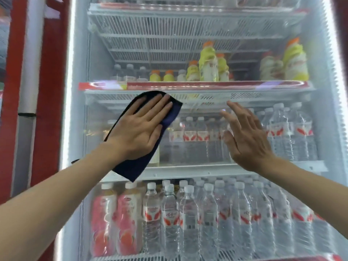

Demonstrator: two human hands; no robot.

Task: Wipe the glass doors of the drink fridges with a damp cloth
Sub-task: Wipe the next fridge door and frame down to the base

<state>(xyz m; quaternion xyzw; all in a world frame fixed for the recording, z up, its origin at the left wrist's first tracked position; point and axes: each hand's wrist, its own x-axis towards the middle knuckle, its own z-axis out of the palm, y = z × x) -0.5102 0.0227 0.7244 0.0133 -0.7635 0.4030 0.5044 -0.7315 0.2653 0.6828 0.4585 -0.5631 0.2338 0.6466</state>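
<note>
My left hand (pixel 138 127) presses the dark blue cloth (pixel 135 162) flat against the clear glass fridge door (pixel 207 147), fingers straight. Unwiped glass lies rightward, where my right hand (pixel 246 136) hovers spread, holding nothing.

Red panel (pixel 49 91) fills left side. Silver-grey upright post (pixel 30 72) stands in front of it, thin dark band (pixel 27 114) around post at mid-height. Bright white light strip (pixel 70 72) runs vertically just right of panel. Narrow red strip (pixel 341 16) at upper right corner, same tone.
</note>
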